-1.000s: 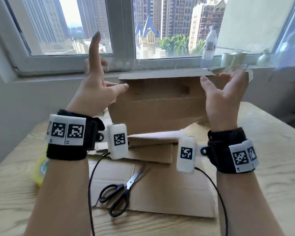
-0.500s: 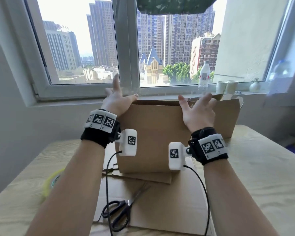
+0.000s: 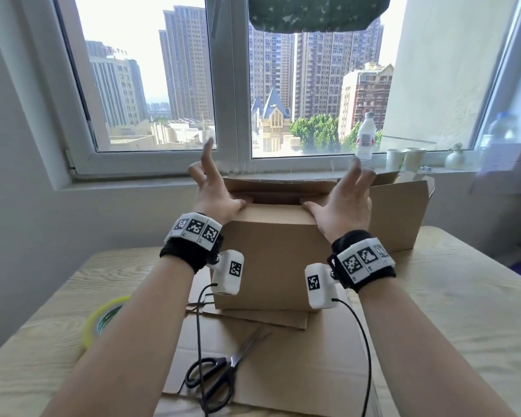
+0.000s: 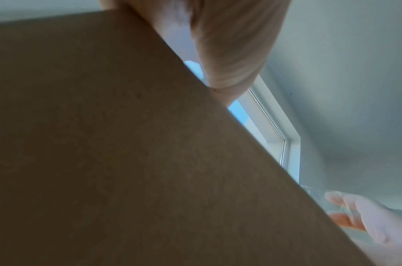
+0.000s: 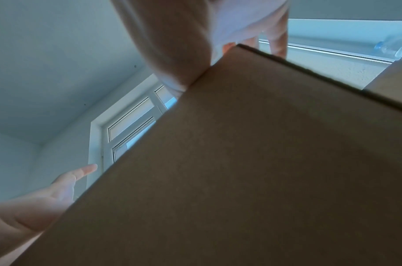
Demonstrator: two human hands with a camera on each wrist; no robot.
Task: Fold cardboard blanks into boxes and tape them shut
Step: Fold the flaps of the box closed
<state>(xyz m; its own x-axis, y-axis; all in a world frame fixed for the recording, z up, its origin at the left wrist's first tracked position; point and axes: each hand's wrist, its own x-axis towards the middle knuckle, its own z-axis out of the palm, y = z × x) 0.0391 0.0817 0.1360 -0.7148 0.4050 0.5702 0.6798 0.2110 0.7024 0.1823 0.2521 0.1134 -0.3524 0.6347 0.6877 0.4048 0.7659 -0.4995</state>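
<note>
A brown cardboard box (image 3: 271,254) stands upright on the wooden table (image 3: 463,311), its top partly open. My left hand (image 3: 215,191) and right hand (image 3: 348,197) sit at the top near edge. Both thumbs press on the near top flap and the fingers are spread and raised. A long side flap (image 3: 400,212) sticks out to the right behind my right hand. In the left wrist view the box wall (image 4: 104,144) fills the picture under my thumb (image 4: 229,54). The right wrist view shows the same wall (image 5: 263,162), with my left hand (image 5: 47,203) beyond it.
Flat cardboard blanks (image 3: 283,371) lie under and in front of the box, with black scissors (image 3: 214,377) on them. A yellow-green tape roll (image 3: 103,317) lies at the left. On the windowsill stand a bottle (image 3: 365,139) and paper cups (image 3: 403,159).
The box went from lying open towards me to standing upright. Both hands moved from its sides onto its top, and the thumbs now press the near flap down.
</note>
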